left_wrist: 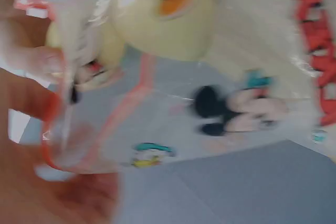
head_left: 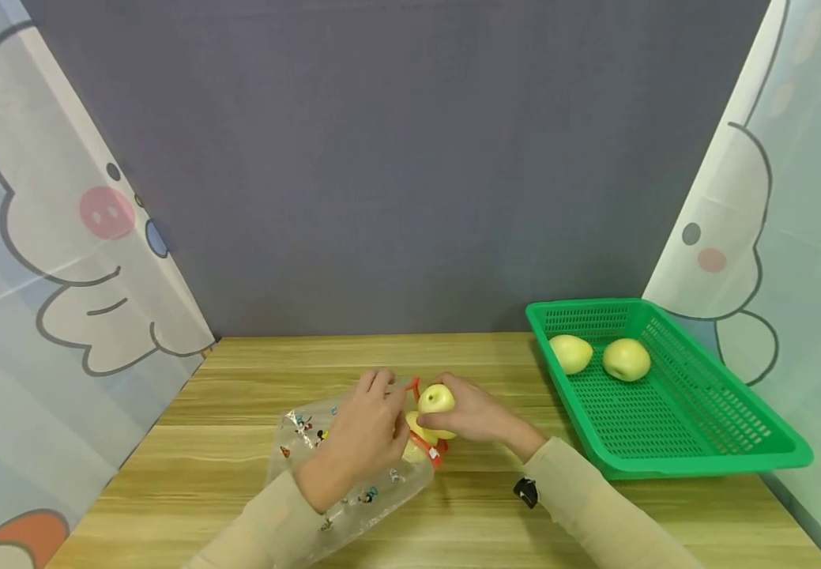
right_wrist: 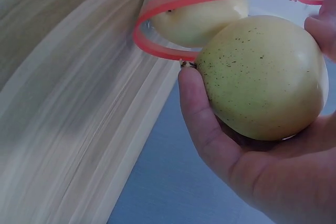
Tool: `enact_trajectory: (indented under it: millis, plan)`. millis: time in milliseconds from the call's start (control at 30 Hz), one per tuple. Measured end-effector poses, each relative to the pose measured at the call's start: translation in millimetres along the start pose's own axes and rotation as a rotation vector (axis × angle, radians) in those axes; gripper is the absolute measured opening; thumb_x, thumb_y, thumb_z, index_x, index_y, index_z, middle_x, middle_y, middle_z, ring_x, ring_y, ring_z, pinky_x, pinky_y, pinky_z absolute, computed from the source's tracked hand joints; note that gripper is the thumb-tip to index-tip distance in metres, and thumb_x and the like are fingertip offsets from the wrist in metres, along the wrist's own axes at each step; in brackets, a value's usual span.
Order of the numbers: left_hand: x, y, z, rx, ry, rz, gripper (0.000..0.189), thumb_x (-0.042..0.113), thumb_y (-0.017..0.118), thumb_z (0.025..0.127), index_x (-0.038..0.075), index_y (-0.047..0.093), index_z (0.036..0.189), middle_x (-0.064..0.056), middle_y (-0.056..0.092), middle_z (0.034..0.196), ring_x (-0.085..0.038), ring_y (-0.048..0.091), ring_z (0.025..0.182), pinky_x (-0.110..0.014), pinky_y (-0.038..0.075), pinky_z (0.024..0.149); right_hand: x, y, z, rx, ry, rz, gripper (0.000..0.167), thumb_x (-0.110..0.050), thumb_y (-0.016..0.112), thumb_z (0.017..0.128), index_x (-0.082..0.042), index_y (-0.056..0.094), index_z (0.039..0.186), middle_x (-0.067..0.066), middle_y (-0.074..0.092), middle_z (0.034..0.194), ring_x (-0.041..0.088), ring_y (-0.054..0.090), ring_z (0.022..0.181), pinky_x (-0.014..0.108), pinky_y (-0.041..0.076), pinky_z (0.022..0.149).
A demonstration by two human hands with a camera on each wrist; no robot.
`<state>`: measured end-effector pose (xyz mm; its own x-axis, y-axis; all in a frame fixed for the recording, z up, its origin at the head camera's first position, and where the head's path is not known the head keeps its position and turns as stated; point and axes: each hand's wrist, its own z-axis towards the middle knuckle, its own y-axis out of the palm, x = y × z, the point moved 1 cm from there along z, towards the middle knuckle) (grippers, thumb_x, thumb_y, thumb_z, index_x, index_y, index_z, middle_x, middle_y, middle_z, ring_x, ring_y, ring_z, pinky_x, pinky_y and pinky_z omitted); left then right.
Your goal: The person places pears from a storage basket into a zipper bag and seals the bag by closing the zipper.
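Observation:
My right hand (head_left: 477, 412) grips a yellow-green apple (head_left: 436, 399) at the mouth of a clear plastic bag (head_left: 382, 502). Speckles cover that apple (right_wrist: 262, 77) in the right wrist view, where thumb and fingers curl round it. The bag has cartoon prints and a red-edged opening. My left hand (head_left: 363, 431) lies over the bag and holds it near the opening; in the left wrist view its fingers (left_wrist: 89, 195) are at the red rim, blurred. More pale apples are inside the bag, one plain through the plastic (left_wrist: 163, 24); the left hand partly hides them.
A green plastic basket (head_left: 694, 462) stands on the right of the wooden table (head_left: 239, 442), with two apples (head_left: 627, 359) in it. A dark grey panel (head_left: 396, 174) rises behind the table. Printed curtains (head_left: 62, 261) hang on both sides.

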<state>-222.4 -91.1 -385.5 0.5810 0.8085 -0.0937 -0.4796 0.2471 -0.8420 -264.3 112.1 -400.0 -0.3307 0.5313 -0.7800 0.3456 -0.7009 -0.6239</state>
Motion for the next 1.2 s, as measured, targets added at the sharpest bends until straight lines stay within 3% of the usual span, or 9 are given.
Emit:
enact_trajectory:
  millis: [100,200,333,467,700,967,1200]
  plan:
    - [2.2,-4.5,1.9,-0.058,-0.176,-0.009,0.019,0.016,0.066,0.084,0.003,0.064,0.099,-0.010,0.056,0.093,-0.026,0.055,0.084,-0.034,0.051,0.062,0,1,-0.2,-0.006,0.000,0.005,0.057,-0.038,0.077,0.086,-0.002,0.055,0.125,0.002,0.061,0.087,0.014,0.057,0.067,0.033,0.049,0.059]
    - [2.5,-7.9,4.9,-0.095,-0.267,0.006,0.012,0.014,0.066,0.083,0.005,0.060,0.085,-0.006,0.050,0.076,-0.021,0.051,0.066,-0.031,0.044,0.050,1,3,0.4,-0.010,-0.007,0.006,0.056,-0.038,0.077,0.086,-0.003,0.056,0.125,0.002,0.061,0.086,0.014,0.056,0.066,0.033,0.048,0.058]
    - [-0.3,-10.1,11.9,-0.125,-0.286,-0.051,0.027,0.003,0.064,0.081,0.013,0.046,0.064,0.002,0.035,0.059,-0.011,0.033,0.049,-0.024,0.028,0.039,3,3,1.0,-0.008,-0.017,0.004,0.056,-0.038,0.077,0.086,-0.003,0.057,0.125,0.002,0.060,0.087,0.014,0.055,0.067,0.033,0.048,0.058]
    - [-5.7,-12.3,19.4,-0.153,-0.323,-0.207,0.035,-0.004,0.060,0.083,0.016,0.039,0.062,0.004,0.028,0.057,-0.008,0.022,0.049,-0.022,0.021,0.041,3,4,0.5,-0.002,-0.012,0.006,0.059,-0.038,0.077,0.085,-0.003,0.056,0.127,0.003,0.060,0.089,0.015,0.056,0.069,0.034,0.048,0.059]
    - [-11.6,-17.4,28.0,-0.131,-0.368,-0.387,0.010,-0.004,0.060,0.088,0.000,0.069,0.088,-0.003,0.060,0.071,-0.010,0.043,0.050,-0.025,0.038,0.043,-1,1,-0.2,0.040,0.022,0.019,0.058,-0.038,0.078,0.084,-0.004,0.057,0.126,0.003,0.062,0.095,0.016,0.059,0.077,0.034,0.050,0.064]
    - [-15.7,-20.5,39.2,-0.091,-0.411,-0.516,0.012,0.002,0.059,0.096,-0.003,0.070,0.093,-0.002,0.058,0.067,-0.011,0.047,0.048,-0.023,0.038,0.042,-5,-3,-1.3,0.095,0.053,0.059,0.062,-0.037,0.079,0.085,-0.003,0.051,0.128,0.007,0.061,0.098,0.018,0.059,0.075,0.034,0.050,0.062]
    - [-19.4,-22.3,47.1,-0.065,-0.451,-0.578,0.013,0.005,0.059,0.098,-0.002,0.070,0.098,-0.004,0.062,0.074,-0.013,0.048,0.053,-0.026,0.040,0.046,-11,-10,-1.2,0.180,0.087,0.046,0.064,-0.036,0.080,0.085,-0.001,0.050,0.131,0.007,0.061,0.094,0.019,0.059,0.073,0.034,0.049,0.058]
